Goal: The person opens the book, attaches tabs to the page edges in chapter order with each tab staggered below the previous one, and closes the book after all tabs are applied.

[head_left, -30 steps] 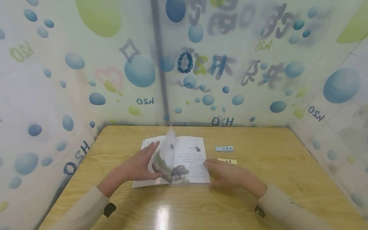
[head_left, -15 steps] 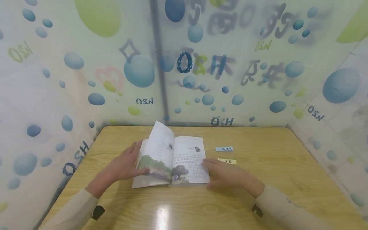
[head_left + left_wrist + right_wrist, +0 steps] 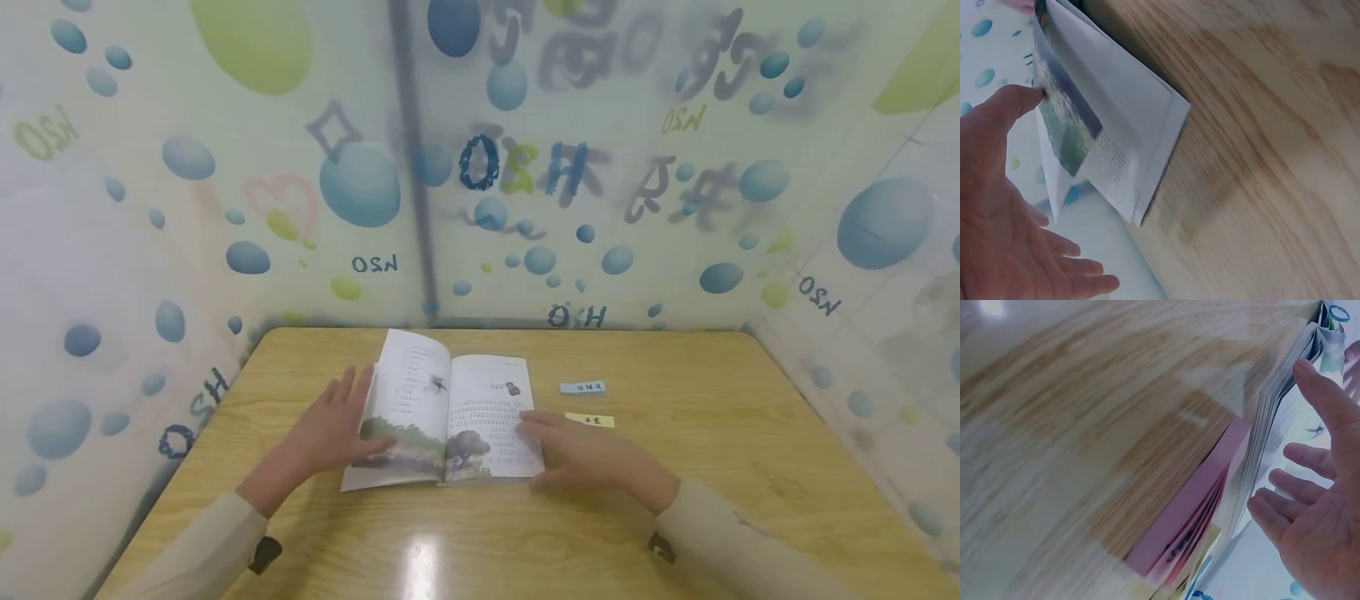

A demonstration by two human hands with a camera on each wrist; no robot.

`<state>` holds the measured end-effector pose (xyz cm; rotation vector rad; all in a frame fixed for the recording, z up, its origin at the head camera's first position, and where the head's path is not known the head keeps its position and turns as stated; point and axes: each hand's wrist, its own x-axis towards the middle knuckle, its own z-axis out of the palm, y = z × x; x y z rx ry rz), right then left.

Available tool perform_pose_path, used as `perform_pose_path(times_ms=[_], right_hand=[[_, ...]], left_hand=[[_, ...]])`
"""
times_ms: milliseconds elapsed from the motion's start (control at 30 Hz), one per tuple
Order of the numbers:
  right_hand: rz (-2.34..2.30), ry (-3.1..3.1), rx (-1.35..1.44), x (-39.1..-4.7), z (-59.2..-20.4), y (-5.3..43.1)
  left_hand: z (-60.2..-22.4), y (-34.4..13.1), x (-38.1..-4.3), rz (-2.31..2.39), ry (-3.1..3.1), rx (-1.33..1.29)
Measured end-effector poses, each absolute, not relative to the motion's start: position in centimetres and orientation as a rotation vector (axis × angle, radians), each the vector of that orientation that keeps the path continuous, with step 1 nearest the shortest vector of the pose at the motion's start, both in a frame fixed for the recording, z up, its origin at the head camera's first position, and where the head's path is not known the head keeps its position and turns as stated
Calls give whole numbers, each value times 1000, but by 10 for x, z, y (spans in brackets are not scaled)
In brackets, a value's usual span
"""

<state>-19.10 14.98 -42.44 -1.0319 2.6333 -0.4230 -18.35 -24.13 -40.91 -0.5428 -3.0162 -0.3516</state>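
Observation:
An open book (image 3: 495, 417) with printed text and tree pictures lies on the wooden table. One leaf (image 3: 411, 375) on its left side stands partly raised, bearing a green landscape along its bottom. My left hand (image 3: 330, 429) is at that leaf, its thumb touching the picture and its fingers spread past the outer edge. In the left wrist view, the thumb tip meets the leaf, with the pages below (image 3: 1125, 94) showing a gap beneath it. My right hand (image 3: 588, 454) rests at the book's right edge, fingertips on the page margin, fingers fairly straight.
Right of the book lie a blue paper strip (image 3: 582, 387) and a yellow one (image 3: 591, 420), both with handwriting. A pink strip stack (image 3: 1188, 500) shows in the right wrist view, hidden by my right hand in the head view. A bubble-patterned curtain (image 3: 637, 167) surrounds the table (image 3: 675, 358).
The leaf has swung from near upright over the spine leftward, onto the left side. My left hand moved left with it, then slightly back right. My right hand stayed at the right edge.

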Motion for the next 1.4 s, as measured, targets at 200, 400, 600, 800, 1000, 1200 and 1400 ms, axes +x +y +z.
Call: perform_pose_path(times_ms=[200, 400, 600, 800, 1000, 1200, 1400], right_hand=[[-419, 2639, -1096, -191, -429, 138], [-349, 2678, -1234, -189, -436, 125], [-345, 2667, -1320, -184, -440, 115], [-337, 2642, -1413, -183, -442, 110], [-298, 2650, -1493, -183, -442, 109], [-340, 2645, -1509, -180, -443, 112], [-347, 2640, -1465, -175, -442, 114]], left_hand=[[-410, -217, -187, -311, -2987, -596], [-411, -190, -189, -304, -3064, -703], [-412, -170, -185, -279, -3176, -809], [-418, -158, -180, -281, -3246, -798], [-425, -152, -182, -253, -3276, -752], [-426, -149, -187, -286, -3314, -678], [-426, -146, -193, -250, -3343, -632]])
